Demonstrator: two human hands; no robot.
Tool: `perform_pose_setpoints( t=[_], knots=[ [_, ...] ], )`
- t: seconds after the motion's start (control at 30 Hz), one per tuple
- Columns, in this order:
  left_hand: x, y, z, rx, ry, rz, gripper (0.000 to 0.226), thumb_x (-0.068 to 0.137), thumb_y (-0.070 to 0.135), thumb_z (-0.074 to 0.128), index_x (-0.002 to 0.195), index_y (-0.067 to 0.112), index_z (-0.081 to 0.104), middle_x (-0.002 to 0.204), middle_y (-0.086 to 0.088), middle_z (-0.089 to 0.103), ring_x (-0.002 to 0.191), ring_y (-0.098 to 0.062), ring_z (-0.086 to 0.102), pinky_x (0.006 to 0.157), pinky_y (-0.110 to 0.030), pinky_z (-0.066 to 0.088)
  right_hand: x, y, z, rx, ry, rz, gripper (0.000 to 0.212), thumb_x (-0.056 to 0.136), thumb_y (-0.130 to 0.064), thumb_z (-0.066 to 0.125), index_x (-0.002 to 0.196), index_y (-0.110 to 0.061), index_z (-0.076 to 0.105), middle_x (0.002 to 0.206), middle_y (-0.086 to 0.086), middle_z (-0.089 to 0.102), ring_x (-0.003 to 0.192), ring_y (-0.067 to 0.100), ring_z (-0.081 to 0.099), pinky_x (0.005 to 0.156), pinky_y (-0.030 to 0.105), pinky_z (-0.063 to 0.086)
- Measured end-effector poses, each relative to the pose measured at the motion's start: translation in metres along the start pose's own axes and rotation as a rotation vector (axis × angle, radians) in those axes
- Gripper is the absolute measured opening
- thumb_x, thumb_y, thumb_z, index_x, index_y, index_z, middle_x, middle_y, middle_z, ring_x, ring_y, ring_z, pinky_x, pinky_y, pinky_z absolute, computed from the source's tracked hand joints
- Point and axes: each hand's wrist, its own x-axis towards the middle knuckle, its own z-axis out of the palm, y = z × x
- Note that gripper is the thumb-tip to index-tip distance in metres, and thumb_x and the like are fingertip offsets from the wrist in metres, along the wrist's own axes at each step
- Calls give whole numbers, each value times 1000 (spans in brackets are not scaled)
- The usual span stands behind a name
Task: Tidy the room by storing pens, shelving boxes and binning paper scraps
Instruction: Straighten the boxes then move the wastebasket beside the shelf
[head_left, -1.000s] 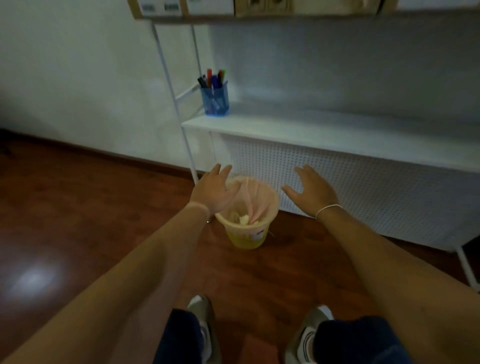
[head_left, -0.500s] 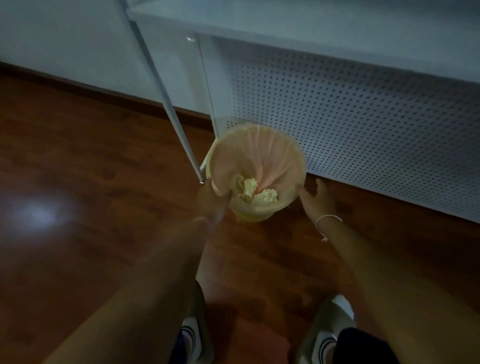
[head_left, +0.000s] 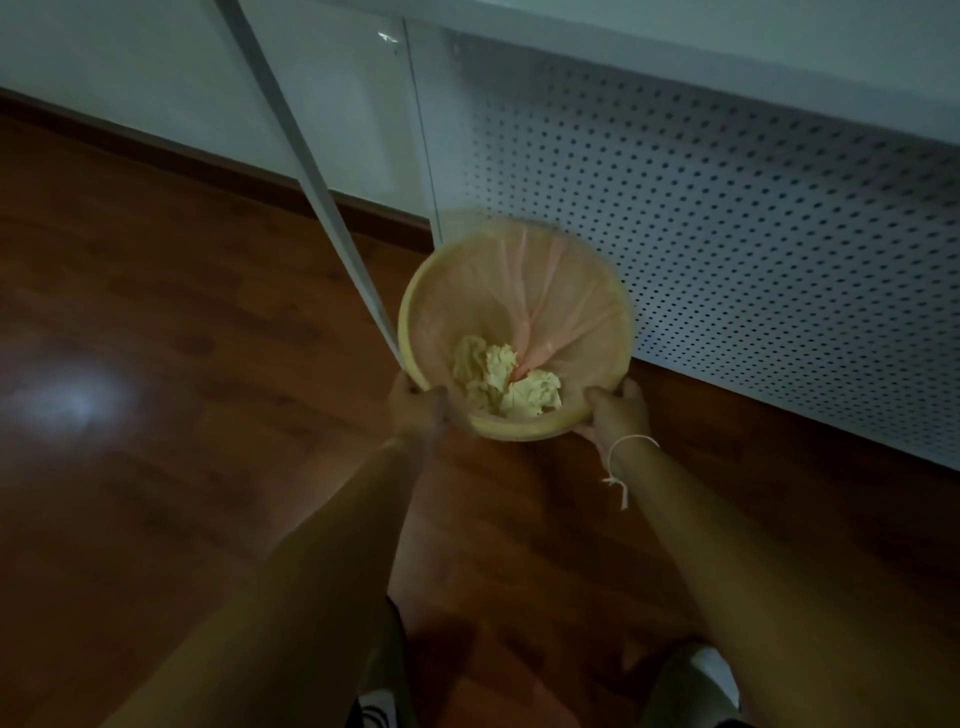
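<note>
The bin (head_left: 519, 332) is gripped at its near rim from both sides: left hand (head_left: 415, 410) curled around the left edge, right hand (head_left: 615, 410) around the right. Crumpled paper scraps (head_left: 506, 382) are seen inside already, so binning appears done. Pens and boxes cannot be judged beyond the perforated panel (head_left: 727, 234).

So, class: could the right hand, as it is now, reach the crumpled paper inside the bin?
Probably yes: the bin is open-topped, and the crumpled paper lies uncovered. The right hand grips the rim, so it must let go first.
</note>
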Motion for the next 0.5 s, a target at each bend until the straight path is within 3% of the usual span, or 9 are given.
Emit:
perform_pose_setpoints(
  t=[0.1,0.23,0.33,0.4,0.43,0.5],
  knots=[
    [12,11,-1,-18,1,22,45,78,-13,45,121,-3,53,93,-15,54,65,-21,50,34,-16,41,7,-6,16,19,10,-6,51,85,-2,51,133,-16,41,133,13,49,113,32,55,60,33,54],
    [27,9,-6,-35,11,45,44,79,-11,44,121,0,53,83,-10,55,71,-25,51,36,-16,42,11,0,30,24,18,-11,53,84,-3,52,134,-17,40,132,12,50,113,32,56,61,34,55],
    [35,8,-7,-26,43,41,44,81,-6,45,122,6,55,98,-13,60,87,-27,55,40,-19,45,13,2,39,29,28,-40,53,84,-4,53,134,-17,40,129,11,52,111,31,57,75,41,57],
    [40,6,-8,-28,38,53,45,81,-8,44,124,1,53,106,-27,60,92,-33,57,38,-19,46,15,2,41,10,46,-60,51,83,-5,54,131,-17,41,127,11,54,109,31,59,80,46,57],
    [41,6,-9,-16,38,65,46,80,-9,43,125,-3,51,114,-36,57,97,-39,59,41,-23,50,14,2,42,5,47,-66,51,82,-6,55,130,-17,42,127,12,54,108,31,59,80,48,57],
    [40,8,-10,15,46,68,45,81,-10,42,125,-6,50,125,-38,52,111,-49,56,62,-46,58,14,3,42,8,31,-57,53,83,-7,56,133,-18,40,127,9,54,108,30,59,82,47,57]
  ],
)
